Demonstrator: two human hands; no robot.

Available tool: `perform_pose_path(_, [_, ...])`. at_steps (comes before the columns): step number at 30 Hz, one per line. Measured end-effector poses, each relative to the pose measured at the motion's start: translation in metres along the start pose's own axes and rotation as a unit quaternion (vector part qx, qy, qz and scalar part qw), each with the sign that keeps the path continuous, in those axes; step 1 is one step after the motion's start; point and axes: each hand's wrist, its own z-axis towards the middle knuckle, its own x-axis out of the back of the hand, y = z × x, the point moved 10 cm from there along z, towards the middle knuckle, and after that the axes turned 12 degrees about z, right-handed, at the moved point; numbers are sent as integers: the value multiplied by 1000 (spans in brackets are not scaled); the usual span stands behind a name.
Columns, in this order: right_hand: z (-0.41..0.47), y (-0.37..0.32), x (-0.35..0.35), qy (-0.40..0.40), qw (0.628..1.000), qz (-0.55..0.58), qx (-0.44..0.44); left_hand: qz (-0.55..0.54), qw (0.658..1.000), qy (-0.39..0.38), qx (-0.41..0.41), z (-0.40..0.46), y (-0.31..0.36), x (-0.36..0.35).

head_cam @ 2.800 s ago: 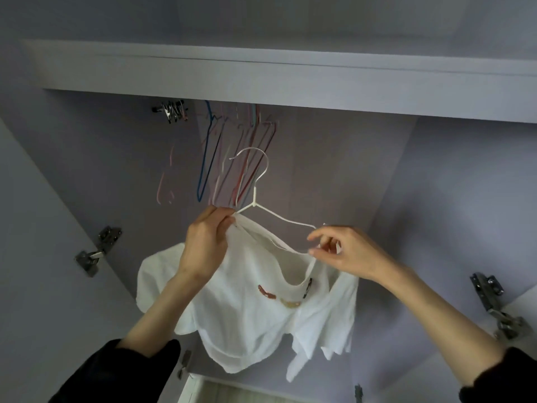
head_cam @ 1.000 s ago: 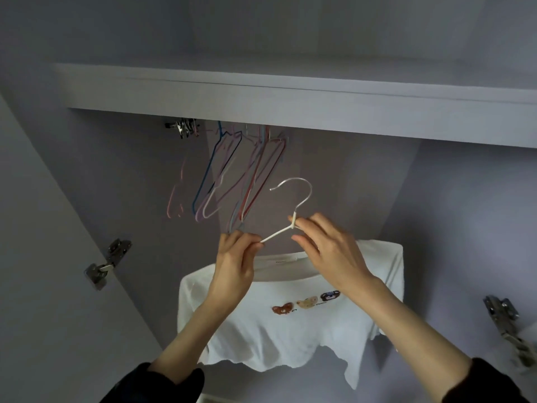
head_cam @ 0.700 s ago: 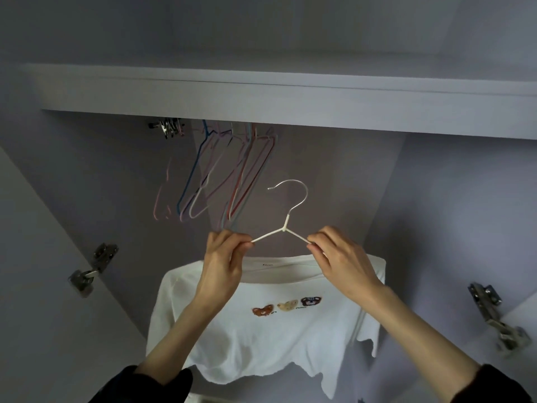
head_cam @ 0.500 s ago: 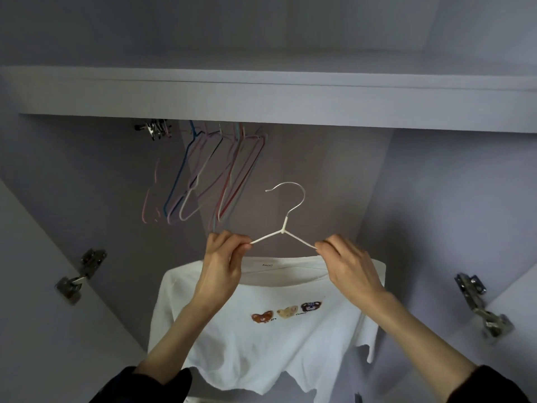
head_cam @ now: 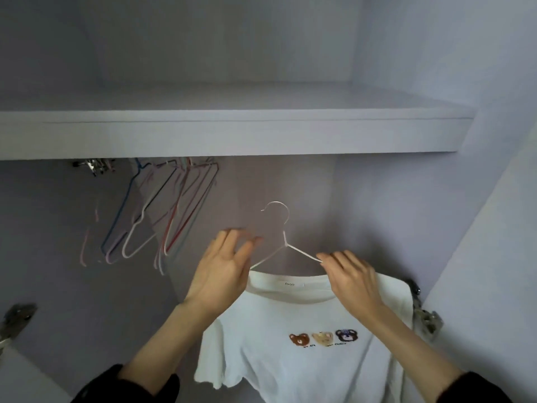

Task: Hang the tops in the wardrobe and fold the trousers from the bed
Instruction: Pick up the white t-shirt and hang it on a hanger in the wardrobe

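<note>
A white T-shirt (head_cam: 302, 362) with three small bear heads on its chest hangs on a white wire hanger (head_cam: 283, 242) inside the wardrobe. My right hand (head_cam: 351, 280) pinches the hanger's right arm at the collar. My left hand (head_cam: 223, 271) is off the hanger, its fingers spread and blurred just left of the hanger's neck. The hook points up, free in the air below the shelf and to the right of the other hangers.
A white shelf (head_cam: 232, 135) spans the wardrobe above. Several empty coloured wire hangers (head_cam: 162, 216) hang in a bunch at the upper left, under the shelf. Door hinges sit at the left (head_cam: 14, 318) and right (head_cam: 424, 315) edges.
My left hand has let go of the hanger's left arm and opened. The view has tilted up, so more of the shelf shows. My right hand keeps its pinch.
</note>
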Motion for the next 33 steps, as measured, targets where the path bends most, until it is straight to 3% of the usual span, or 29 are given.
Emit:
perform_pose_path(5, [20, 41, 3, -8, 998, -19, -53, 131, 969, 189, -95, 50, 41, 54])
perform_pose_path(10, [37, 84, 1, 10, 986, -55, -159, 247, 954, 166, -41, 99, 37, 50])
perform_pose_path(13, [34, 123, -20, -37, 936, 14, -351, 277, 945, 170, -30, 106, 31, 42])
perform_pose_path(15, [23, 148, -49, -77, 846, 183, -495, 283, 942, 179, -32, 107, 30, 39])
perform_pose_path(17, [12, 152, -81, -70, 677, 419, -600, 284, 940, 188, -33, 107, 29, 39])
perform_pose_path(19, [8, 143, -103, -67, 529, 568, -627, 276, 941, 194, -34, 107, 29, 38])
perform_pose_path(21, [15, 140, -111, -50, 469, 638, -609, 274, 940, 202, -32, 107, 28, 37])
perform_pose_path(25, [39, 148, -108, -16, 468, 692, -549, 274, 939, 205, -33, 108, 27, 35])
perform_pose_path(33, [57, 181, -101, 57, 481, 705, -518, 288, 935, 206, -31, 110, 25, 28])
